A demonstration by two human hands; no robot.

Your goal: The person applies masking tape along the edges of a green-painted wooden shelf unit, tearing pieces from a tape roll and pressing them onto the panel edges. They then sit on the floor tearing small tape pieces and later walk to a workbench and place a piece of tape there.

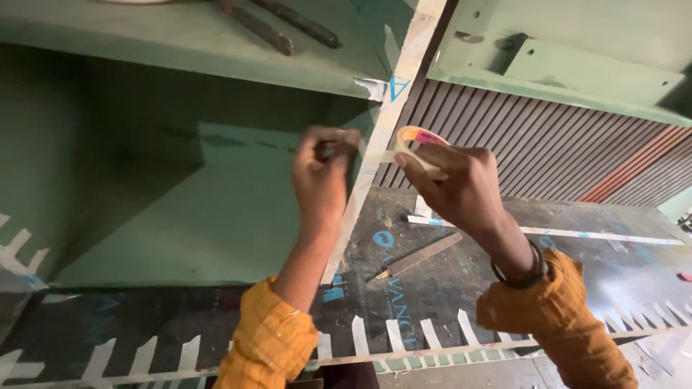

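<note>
My right hand (455, 189) holds a roll of pale masking tape (418, 141) with a pink inner core, fingers hooked through it. My left hand (322, 176) is blurred and pinches the free end of the tape, held a little left of the roll. Both hands are raised in front of the taped front edge (389, 119) of a green-painted cabinet (180, 202). That edge runs as a slanted pale strip from upper right to lower middle. Both forearms wear orange-yellow sleeves; a dark band sits on the right wrist.
Two dark metal tools (277, 25) lie on the green shelf above. A flat file (420, 256) rests on the dark sheet (461, 281) below, whose near edge carries several short tape strips (396, 335). A ribbed metal shutter (548, 144) stands behind at right.
</note>
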